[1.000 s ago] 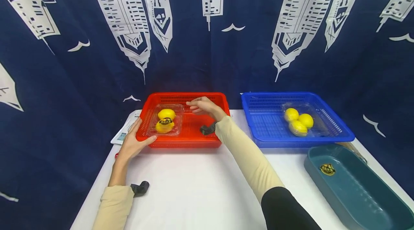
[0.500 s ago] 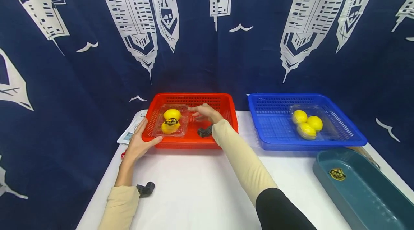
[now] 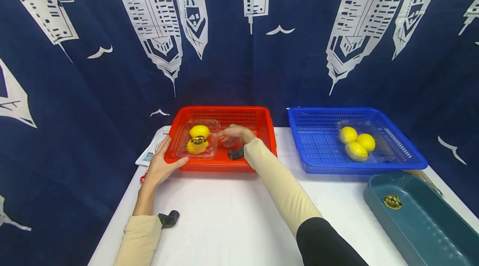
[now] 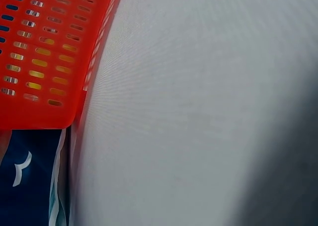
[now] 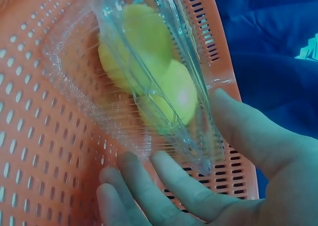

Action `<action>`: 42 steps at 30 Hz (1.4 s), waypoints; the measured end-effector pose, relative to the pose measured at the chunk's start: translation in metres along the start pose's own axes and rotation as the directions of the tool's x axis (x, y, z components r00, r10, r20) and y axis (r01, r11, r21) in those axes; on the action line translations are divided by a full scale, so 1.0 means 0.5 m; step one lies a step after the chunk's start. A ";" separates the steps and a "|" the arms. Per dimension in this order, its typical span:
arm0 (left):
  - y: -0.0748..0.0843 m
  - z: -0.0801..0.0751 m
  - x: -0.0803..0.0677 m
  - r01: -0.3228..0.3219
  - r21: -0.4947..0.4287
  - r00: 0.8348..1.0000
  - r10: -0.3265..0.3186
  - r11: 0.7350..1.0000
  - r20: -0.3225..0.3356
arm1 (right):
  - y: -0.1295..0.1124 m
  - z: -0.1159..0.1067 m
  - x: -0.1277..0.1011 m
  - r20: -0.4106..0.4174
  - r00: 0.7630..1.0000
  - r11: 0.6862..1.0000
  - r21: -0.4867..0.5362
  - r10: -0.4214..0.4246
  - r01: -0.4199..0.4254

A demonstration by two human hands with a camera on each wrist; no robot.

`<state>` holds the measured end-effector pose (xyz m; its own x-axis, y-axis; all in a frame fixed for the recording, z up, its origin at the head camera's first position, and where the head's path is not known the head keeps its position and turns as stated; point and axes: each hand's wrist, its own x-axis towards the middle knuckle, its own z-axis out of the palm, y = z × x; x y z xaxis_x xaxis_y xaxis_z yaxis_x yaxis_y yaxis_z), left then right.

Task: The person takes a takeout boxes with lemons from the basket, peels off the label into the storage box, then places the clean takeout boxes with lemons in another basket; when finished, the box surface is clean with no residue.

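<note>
A clear plastic clamshell box [image 3: 212,150] lies in the left part of the red basket [image 3: 232,167]. Inside it show two lemons [image 3: 199,131], one partly under a black and gold label [image 3: 198,141]. My right hand [image 3: 233,134] reaches into the basket at the box's right side. In the right wrist view its thumb [image 5: 248,126] lies right by the box's edge, the bent fingers [image 5: 184,181] spread close to its near end. At the basket's front left corner is my left hand [image 3: 161,169], thumb along the front rim, fingers extended along the left side.
To the right stands a blue basket [image 3: 310,169] holding another clear box with three lemons [image 3: 356,151]. A teal tray [image 3: 415,220] with a label in it sits at the table's right front. A white packet [image 3: 149,153] lies behind my left hand. A blue printed curtain hangs behind.
My right hand has come down and left toward the clear box. My left hand has stayed at the basket's corner. The head view has shifted slightly.
</note>
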<state>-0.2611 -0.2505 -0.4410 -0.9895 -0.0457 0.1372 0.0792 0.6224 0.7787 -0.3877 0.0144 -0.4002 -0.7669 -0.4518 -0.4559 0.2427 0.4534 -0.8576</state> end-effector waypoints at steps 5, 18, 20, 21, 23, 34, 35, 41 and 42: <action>0.000 0.002 -0.001 0.003 0.000 1.000 -0.003 1.000 0.000 | 0.002 0.001 0.004 0.027 1.000 0.999 -0.038 0.002 -0.001; 0.003 0.002 0.002 -0.019 0.014 1.000 0.019 1.000 -0.005 | 0.005 0.000 0.023 0.055 0.998 0.998 0.063 -0.007 0.004; 0.001 0.003 0.001 -0.018 0.014 1.000 0.018 1.000 -0.004 | 0.005 0.003 0.024 0.051 0.999 0.996 0.087 -0.009 0.004; 0.000 0.003 0.001 -0.017 0.013 1.000 0.017 1.000 -0.004 | 0.005 0.004 0.023 0.050 0.999 0.996 0.091 -0.010 0.006; -0.001 0.003 0.000 -0.014 0.013 1.000 0.014 1.000 -0.003 | 0.002 0.008 0.016 0.040 0.999 0.995 0.094 -0.015 0.011; -0.004 0.002 0.000 -0.020 0.012 1.000 0.020 1.000 -0.005 | -0.003 0.011 0.009 0.019 0.998 0.997 0.065 -0.053 0.052; -0.004 0.002 0.000 -0.021 0.013 1.000 0.021 1.000 -0.007 | -0.003 0.012 0.008 0.016 0.998 0.996 0.066 -0.056 0.054; -0.002 0.002 -0.001 -0.031 0.013 0.999 0.031 0.999 -0.011 | -0.005 0.014 0.007 0.017 0.998 0.994 0.083 -0.066 0.064; -0.001 0.002 -0.001 -0.029 0.013 1.000 0.030 0.999 -0.010 | -0.006 0.014 0.006 0.014 0.998 0.994 0.088 -0.068 0.066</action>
<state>-0.2606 -0.2500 -0.4421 -0.9854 -0.0353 0.1664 0.1067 0.6338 0.7661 -0.3867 0.0065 -0.4008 -0.7730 -0.4922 -0.4002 0.2426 0.3535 -0.9034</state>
